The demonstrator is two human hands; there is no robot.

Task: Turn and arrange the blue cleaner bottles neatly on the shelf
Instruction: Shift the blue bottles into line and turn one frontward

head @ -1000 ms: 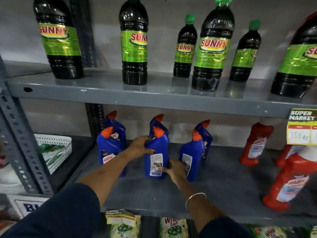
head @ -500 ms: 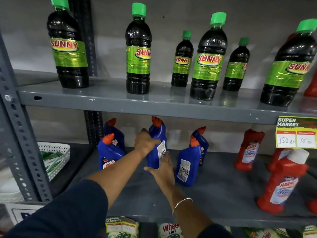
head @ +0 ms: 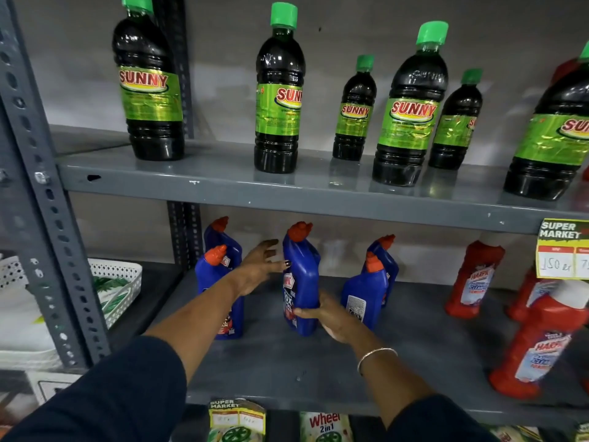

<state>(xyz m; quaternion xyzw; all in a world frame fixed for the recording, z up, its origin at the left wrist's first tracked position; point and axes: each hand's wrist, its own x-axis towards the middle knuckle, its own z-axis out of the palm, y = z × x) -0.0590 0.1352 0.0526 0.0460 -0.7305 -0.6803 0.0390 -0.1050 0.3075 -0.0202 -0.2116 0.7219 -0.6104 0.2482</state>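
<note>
Several blue cleaner bottles with orange caps stand on the grey middle shelf [head: 287, 362]. The middle blue bottle [head: 301, 275] stands upright, its label turned towards the left front. My right hand [head: 331, 319] grips its lower part, thumb across the front. My left hand [head: 259, 266] hovers just left of it, fingers spread, holding nothing. Two blue bottles [head: 210, 275] stand one behind the other at the left, partly hidden by my left arm. Another pair [head: 366, 291] stands at the right, the front one showing its back label.
Dark Sunny bottles [head: 277, 100] with green caps line the upper shelf. Red cleaner bottles [head: 471, 282] stand at the right of the middle shelf, under a price tag [head: 562, 248]. A white basket [head: 118, 285] sits left of the perforated upright [head: 54, 250].
The middle blue bottle has been turned and set upright. My left hand has let go of it and opened. My right hand stays on its base.
</note>
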